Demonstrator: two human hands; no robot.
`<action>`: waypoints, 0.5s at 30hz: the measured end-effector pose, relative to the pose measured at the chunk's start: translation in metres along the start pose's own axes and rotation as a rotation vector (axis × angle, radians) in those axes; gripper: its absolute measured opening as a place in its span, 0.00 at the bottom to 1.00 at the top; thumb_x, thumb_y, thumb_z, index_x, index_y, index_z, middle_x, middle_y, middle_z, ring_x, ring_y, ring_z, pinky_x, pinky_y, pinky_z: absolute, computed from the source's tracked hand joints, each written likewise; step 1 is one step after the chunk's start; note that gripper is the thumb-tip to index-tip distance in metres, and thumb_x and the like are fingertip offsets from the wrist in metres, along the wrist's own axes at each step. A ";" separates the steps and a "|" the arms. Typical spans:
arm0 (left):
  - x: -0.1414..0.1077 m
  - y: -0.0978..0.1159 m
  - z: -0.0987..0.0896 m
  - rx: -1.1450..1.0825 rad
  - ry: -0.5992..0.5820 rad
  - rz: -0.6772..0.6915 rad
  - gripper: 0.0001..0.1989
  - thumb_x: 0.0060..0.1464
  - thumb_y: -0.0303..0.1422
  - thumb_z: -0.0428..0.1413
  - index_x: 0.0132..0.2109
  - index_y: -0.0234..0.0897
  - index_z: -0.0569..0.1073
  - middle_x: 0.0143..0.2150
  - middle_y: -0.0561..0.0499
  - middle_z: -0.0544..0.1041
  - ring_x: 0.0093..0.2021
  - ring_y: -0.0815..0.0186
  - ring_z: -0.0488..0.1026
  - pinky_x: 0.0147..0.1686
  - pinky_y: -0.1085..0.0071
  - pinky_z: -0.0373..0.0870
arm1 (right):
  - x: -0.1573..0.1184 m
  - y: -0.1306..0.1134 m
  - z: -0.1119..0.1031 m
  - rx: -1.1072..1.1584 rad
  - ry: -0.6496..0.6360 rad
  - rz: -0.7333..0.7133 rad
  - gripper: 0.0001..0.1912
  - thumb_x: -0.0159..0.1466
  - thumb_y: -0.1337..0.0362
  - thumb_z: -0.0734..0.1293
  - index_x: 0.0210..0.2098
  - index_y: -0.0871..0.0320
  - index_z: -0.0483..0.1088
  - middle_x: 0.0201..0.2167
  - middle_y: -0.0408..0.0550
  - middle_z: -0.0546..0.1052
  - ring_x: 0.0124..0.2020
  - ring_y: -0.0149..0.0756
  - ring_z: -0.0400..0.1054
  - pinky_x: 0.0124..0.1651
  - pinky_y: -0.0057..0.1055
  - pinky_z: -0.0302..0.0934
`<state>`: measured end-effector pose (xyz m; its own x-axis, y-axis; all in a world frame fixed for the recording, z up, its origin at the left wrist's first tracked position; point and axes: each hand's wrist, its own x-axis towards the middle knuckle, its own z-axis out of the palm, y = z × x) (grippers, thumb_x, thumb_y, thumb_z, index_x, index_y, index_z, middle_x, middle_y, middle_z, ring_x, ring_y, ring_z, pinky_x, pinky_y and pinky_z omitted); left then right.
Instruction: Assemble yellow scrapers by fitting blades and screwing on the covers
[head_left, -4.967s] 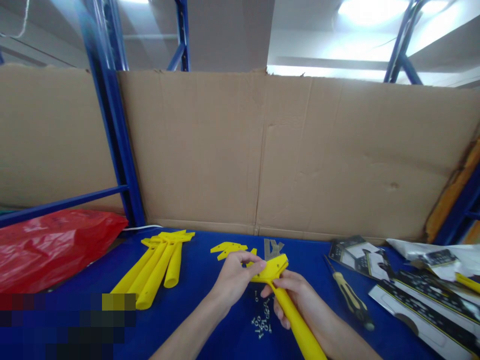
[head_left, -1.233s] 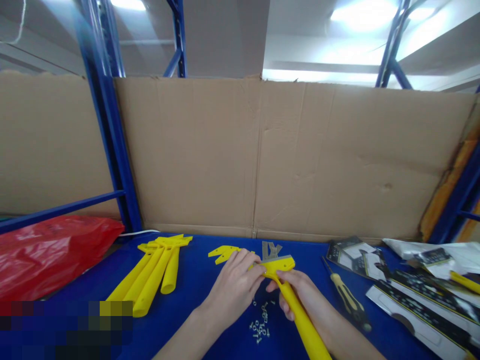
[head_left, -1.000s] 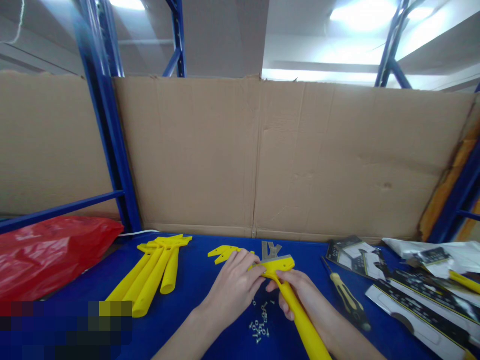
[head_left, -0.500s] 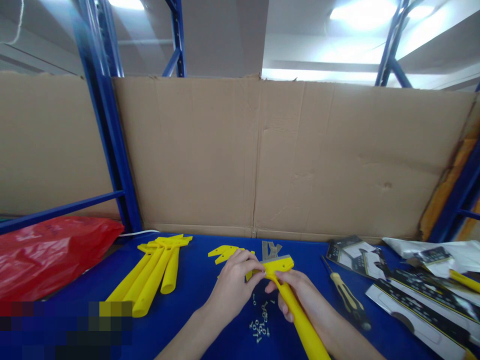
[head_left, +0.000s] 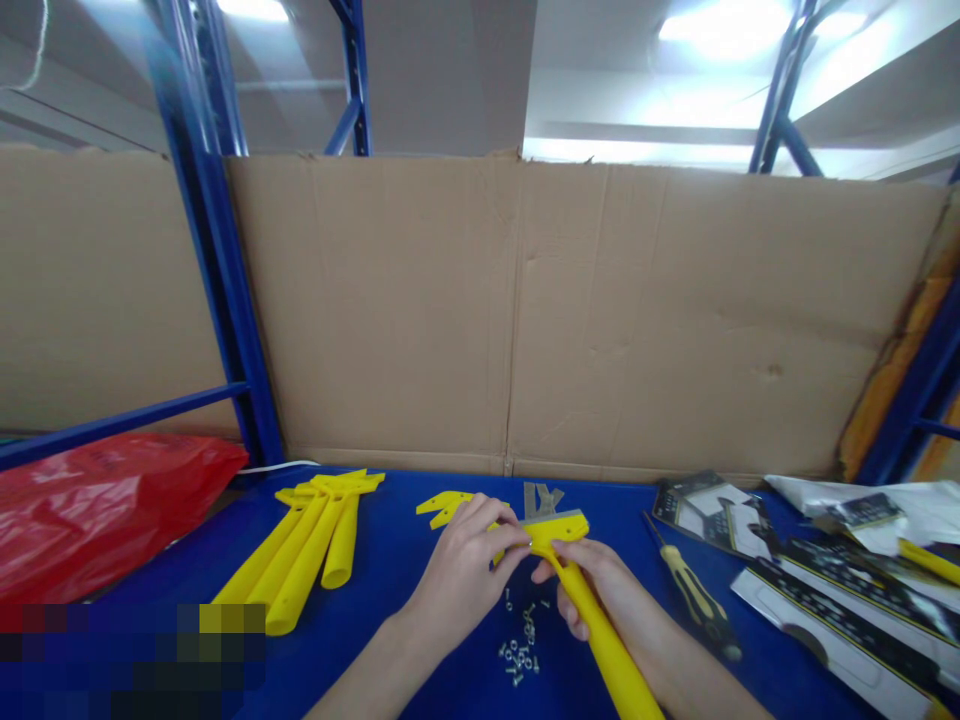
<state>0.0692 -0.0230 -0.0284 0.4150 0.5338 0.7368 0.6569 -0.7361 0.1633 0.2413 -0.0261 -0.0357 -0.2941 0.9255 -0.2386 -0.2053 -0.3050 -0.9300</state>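
Note:
My right hand (head_left: 604, 585) is closed round the neck of a yellow scraper (head_left: 616, 650), whose handle slants toward me. A metal blade (head_left: 555, 518) edges the far side of its head. At the left part of the head, my left hand (head_left: 471, 555) pinches a tiny shiny metal fastener between thumb and finger; its exact kind is too small to tell. Below the hands, several loose screws and nuts (head_left: 519, 655) lie scattered. Behind my left hand are flat yellow plates (head_left: 446, 503), partly covered by it. Several loose blades (head_left: 541, 497) rest beyond the scraper head.
Several yellow scraper handles (head_left: 300, 560) are stacked at left, near a red plastic bag (head_left: 112, 510). A screwdriver (head_left: 694, 590) lies to the right, beside black-and-white packaging cards (head_left: 840, 635). Cardboard (head_left: 390, 310) walls off the back of the blue table (head_left: 397, 590).
Both hands stay nearly in place at the scraper head. My left fingers have shifted very slightly with the small fastener against the head.

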 end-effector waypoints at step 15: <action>-0.003 0.002 -0.002 0.186 -0.066 0.099 0.05 0.56 0.28 0.54 0.39 0.37 0.75 0.38 0.49 0.75 0.39 0.62 0.68 0.39 0.63 0.67 | -0.003 -0.007 0.003 -0.018 0.046 0.055 0.18 0.63 0.62 0.56 0.23 0.63 0.70 0.05 0.42 0.64 0.05 0.25 0.54 0.10 0.20 0.47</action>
<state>0.0681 -0.0268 -0.0289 0.5198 0.4930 0.6976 0.7129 -0.7003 -0.0363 0.2407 -0.0280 -0.0277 -0.2616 0.9169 -0.3015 -0.1734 -0.3519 -0.9198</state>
